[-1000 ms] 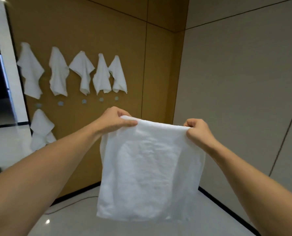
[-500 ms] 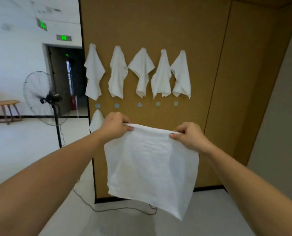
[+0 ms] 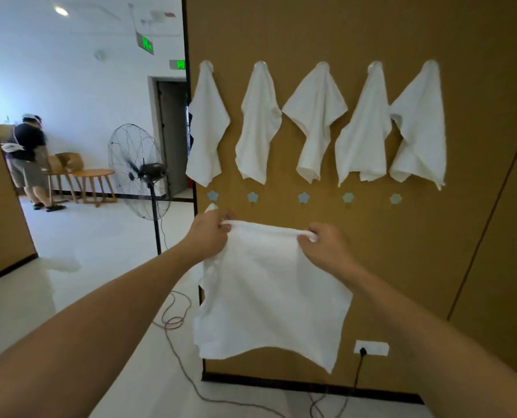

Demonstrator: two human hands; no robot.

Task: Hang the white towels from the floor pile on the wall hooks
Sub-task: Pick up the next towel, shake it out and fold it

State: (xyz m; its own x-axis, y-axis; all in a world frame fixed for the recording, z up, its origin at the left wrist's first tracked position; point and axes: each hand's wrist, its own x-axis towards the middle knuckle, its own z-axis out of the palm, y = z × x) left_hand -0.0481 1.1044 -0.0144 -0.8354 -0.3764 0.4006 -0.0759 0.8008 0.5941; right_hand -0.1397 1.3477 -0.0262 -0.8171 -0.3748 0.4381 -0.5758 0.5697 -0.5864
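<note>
I hold a white towel [image 3: 269, 294] spread by its top edge in front of the brown wall panel. My left hand [image 3: 210, 233] pinches the top left corner and my right hand [image 3: 325, 245] pinches the top edge further right. Several white towels [image 3: 314, 122] hang from the upper row of hooks. Below them runs a row of pale blue flower-shaped hooks [image 3: 304, 197], bare where I can see them. A bit of another hung towel [image 3: 211, 207] peeks out behind my left hand. The floor pile is out of view.
A standing fan [image 3: 138, 173] is left of the panel, its cable [image 3: 179, 351] trailing over the white floor. A wall socket [image 3: 371, 347] with a plug sits low on the panel. A person [image 3: 29, 161] stands by wooden tables [image 3: 93, 182] far left.
My view swung left from the corner and closer to the hook wall. Both hands kept their grip on the towel, and my right hand slid inward along the top edge.
</note>
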